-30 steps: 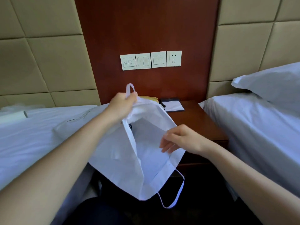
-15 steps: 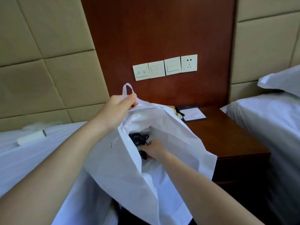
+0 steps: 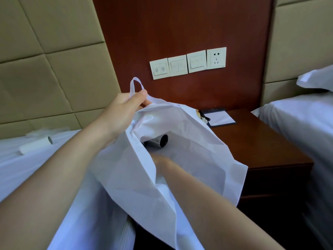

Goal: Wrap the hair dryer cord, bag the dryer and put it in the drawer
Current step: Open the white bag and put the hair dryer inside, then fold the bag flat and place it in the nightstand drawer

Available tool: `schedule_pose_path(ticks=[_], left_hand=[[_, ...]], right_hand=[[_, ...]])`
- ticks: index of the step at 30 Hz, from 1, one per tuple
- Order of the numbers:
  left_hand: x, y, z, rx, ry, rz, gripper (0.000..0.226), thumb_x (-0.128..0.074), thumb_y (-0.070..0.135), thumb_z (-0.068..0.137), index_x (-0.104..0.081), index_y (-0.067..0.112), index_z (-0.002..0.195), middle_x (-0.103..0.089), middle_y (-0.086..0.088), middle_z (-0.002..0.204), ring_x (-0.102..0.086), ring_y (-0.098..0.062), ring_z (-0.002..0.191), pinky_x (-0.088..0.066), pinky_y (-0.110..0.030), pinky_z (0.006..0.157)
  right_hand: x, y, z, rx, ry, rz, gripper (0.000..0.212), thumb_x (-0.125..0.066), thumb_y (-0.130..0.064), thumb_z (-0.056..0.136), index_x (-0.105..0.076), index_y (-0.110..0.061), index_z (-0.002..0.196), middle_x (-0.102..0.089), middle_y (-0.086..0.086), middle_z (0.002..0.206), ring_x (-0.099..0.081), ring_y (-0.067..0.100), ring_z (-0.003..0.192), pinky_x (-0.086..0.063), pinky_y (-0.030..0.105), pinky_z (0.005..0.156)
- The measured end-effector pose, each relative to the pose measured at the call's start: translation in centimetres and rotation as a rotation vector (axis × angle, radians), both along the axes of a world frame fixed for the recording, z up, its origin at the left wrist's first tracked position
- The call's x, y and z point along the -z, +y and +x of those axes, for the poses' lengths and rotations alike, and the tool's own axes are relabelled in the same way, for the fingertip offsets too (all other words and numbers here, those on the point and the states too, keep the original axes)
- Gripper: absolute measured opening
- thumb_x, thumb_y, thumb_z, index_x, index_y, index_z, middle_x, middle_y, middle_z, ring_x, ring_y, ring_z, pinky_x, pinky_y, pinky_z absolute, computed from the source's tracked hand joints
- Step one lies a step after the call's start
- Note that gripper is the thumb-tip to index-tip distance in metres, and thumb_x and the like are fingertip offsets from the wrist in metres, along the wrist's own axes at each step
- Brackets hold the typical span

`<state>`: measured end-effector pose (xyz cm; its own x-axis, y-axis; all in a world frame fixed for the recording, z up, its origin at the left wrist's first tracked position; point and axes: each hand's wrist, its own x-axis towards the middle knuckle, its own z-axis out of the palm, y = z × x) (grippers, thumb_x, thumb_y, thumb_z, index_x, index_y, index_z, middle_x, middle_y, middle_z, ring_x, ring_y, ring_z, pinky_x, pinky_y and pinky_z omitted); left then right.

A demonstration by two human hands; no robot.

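One white bag (image 3: 162,177) is hanging open at the nightstand's (image 3: 261,150) left edge. The left hand (image 3: 124,109) is pinching its handle. One hair dryer (image 3: 158,141) is lying inside, barrel pointing right. The right hand (image 3: 160,159) is reaching inside, its grip hidden.

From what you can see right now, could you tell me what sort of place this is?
Most likely a hotel twin room: two white-sheeted beds flank a wooden nightstand, with padded wall panels and a row of switches above it.
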<state>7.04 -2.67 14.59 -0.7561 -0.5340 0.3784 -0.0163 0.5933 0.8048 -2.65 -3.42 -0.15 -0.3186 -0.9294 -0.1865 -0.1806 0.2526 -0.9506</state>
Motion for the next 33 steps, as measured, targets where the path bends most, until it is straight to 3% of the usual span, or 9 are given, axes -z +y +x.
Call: schedule_pose_path(ticks=[4,7,11,16,21,25,27,29,33], left_hand=[[0.3,0.2,0.6,0.006,-0.055,-0.052,0.043,-0.037,0.033,0.099,-0.069,0.016,0.077,-0.069,-0.01,0.082,-0.06,-0.02,0.083,-0.043,-0.032,0.083],[0.7,1.0,0.6,0.02,-0.095,-0.063,0.042,-0.037,0.032,0.1,-0.07,0.018,0.079,-0.068,-0.015,0.08,-0.058,-0.02,0.082,-0.041,-0.032,0.082],[1.3,2.7,0.1,0.001,-0.133,-0.069,0.043,-0.037,0.031,0.099,-0.068,0.018,0.072,-0.063,-0.008,0.079,-0.054,-0.02,0.079,-0.04,-0.033,0.08],[2.5,5.0,-0.5,-0.011,-0.23,-0.158,0.047,-0.036,0.037,0.099,-0.066,0.0,0.094,-0.052,-0.008,0.078,-0.046,-0.019,0.074,-0.033,-0.03,0.069],[4.4,7.3,-0.9,0.09,-0.32,-0.188,0.047,-0.038,0.044,0.096,-0.061,0.003,0.089,-0.047,-0.007,0.074,-0.045,-0.018,0.07,-0.033,-0.03,0.064],[6.7,8.1,-0.9,0.202,-0.538,-0.203,0.031,-0.044,0.06,0.087,-0.063,0.037,0.094,-0.065,0.0,0.101,-0.062,-0.021,0.094,-0.051,-0.036,0.079],[7.8,8.4,-0.7,0.289,-0.646,-0.22,0.061,-0.046,0.078,0.067,-0.055,0.047,0.119,-0.06,0.007,0.121,-0.06,-0.019,0.11,-0.05,-0.043,0.094],[8.7,8.5,-1.0,0.344,-0.774,-0.25,0.1,-0.053,0.08,0.059,-0.029,0.034,0.145,-0.049,0.008,0.136,-0.058,-0.021,0.116,-0.047,-0.041,0.099],[9.5,8.7,-1.8,0.487,-0.948,-0.276,0.11,-0.069,0.063,0.067,-0.002,0.035,0.15,-0.033,0.009,0.147,-0.049,-0.018,0.123,-0.045,-0.035,0.102]], right_hand=[[0.2,2.1,-0.9,-0.003,0.054,0.033,0.048,-0.053,-0.044,0.081,-0.059,-0.019,0.122,-0.06,-0.004,0.109,-0.058,0.022,0.109,-0.046,0.03,0.084],[-0.9,6.5,-1.8,0.009,0.113,0.02,0.044,-0.045,-0.051,0.088,-0.055,-0.032,0.127,-0.061,-0.005,0.123,-0.056,0.017,0.113,-0.042,0.027,0.081],[-2.7,13.6,-2.7,-0.003,0.132,-0.002,0.036,-0.035,-0.037,0.099,-0.054,-0.026,0.127,-0.062,-0.002,0.125,-0.057,0.015,0.115,-0.042,0.03,0.095],[-4.6,20.5,-2.7,0.131,0.22,-0.033,0.031,-0.04,-0.03,0.098,-0.067,-0.017,0.106,-0.072,-0.004,0.099,-0.066,0.012,0.089,-0.047,0.025,0.079],[-6.6,24.3,-2.6,0.295,0.272,-0.155,0.031,-0.042,-0.019,0.097,-0.069,-0.009,0.087,-0.073,0.002,0.077,-0.067,0.011,0.067,-0.047,0.023,0.065],[-6.8,24.8,-3.3,0.469,0.251,-0.241,0.03,-0.04,-0.01,0.094,-0.065,-0.006,0.078,-0.065,0.006,0.067,-0.06,0.011,0.053,-0.042,0.018,0.051],[-6.5,24.4,-3.9,0.56,0.236,-0.278,0.025,-0.043,-0.014,0.094,-0.066,-0.008,0.085,-0.064,0.005,0.075,-0.059,0.014,0.061,-0.042,0.018,0.053],[-6.2,23.7,-4.4,0.604,0.27,-0.293,0.023,-0.044,-0.019,0.095,-0.065,-0.012,0.1,-0.063,0.002,0.087,-0.057,0.012,0.072,-0.042,0.019,0.06],[-4.8,21.4,-5.1,0.445,0.294,-0.219,0.03,-0.048,-0.031,0.095,-0.062,-0.016,0.116,-0.062,-0.005,0.108,-0.056,0.01,0.1,-0.044,0.024,0.086]])
